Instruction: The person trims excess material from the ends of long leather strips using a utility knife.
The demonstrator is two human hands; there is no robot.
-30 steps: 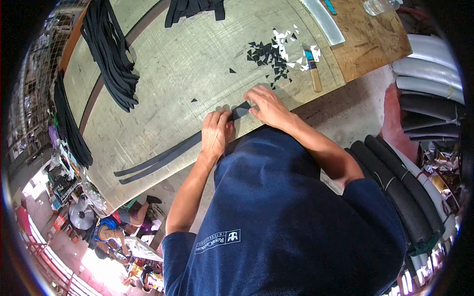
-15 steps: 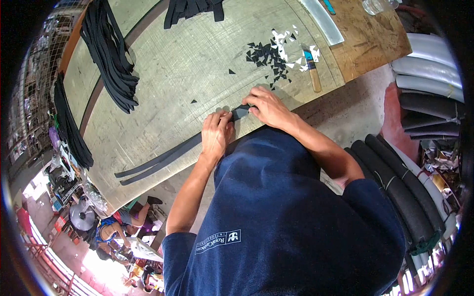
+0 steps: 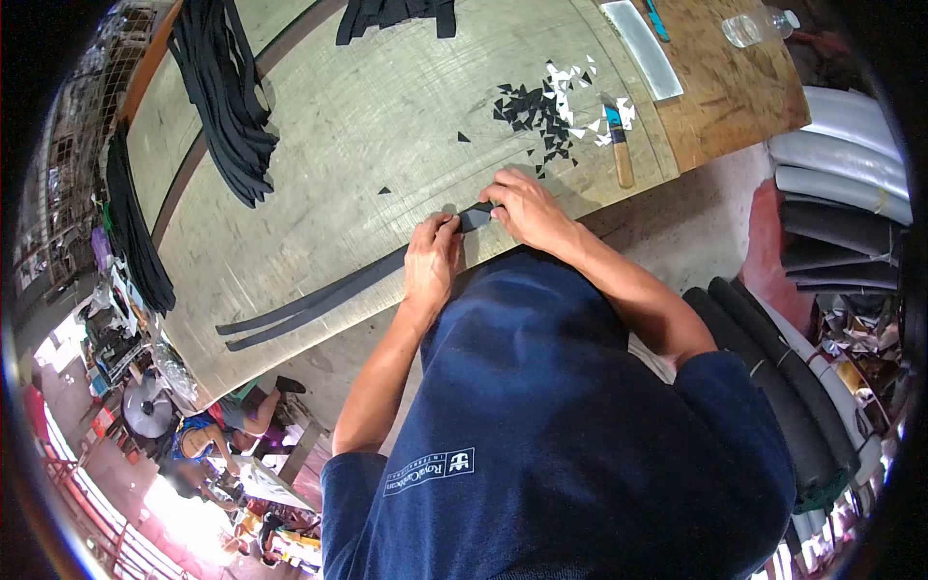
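Observation:
Two long black strips [image 3: 319, 300] of webbing-like material lie side by side near the table's front edge, their far ends slightly apart. My left hand [image 3: 432, 259] is closed on the strips close to their right end, fingertips pressed to the table. My right hand [image 3: 524, 207] pinches the end with thumb and fingers. Between my hands shows a short dark grey piece [image 3: 475, 218] of the strip, and its tip is hidden under my right fingers. Small black triangular scraps [image 3: 532, 108] and white scraps [image 3: 561, 89] lie beyond my right hand.
A wooden-handled tool [image 3: 622, 155] with a blue part lies right of the scraps. Bundles of black strips [image 3: 227, 116] hang over the table's left and back. A white strip [image 3: 642, 48] and a plastic bottle [image 3: 754, 29] are at the back right. Rolls [image 3: 831, 193] stand beyond the right edge.
The view has shifted slightly, so the table's contents sit a little further right. Both hands keep nearly the same hold on the strips.

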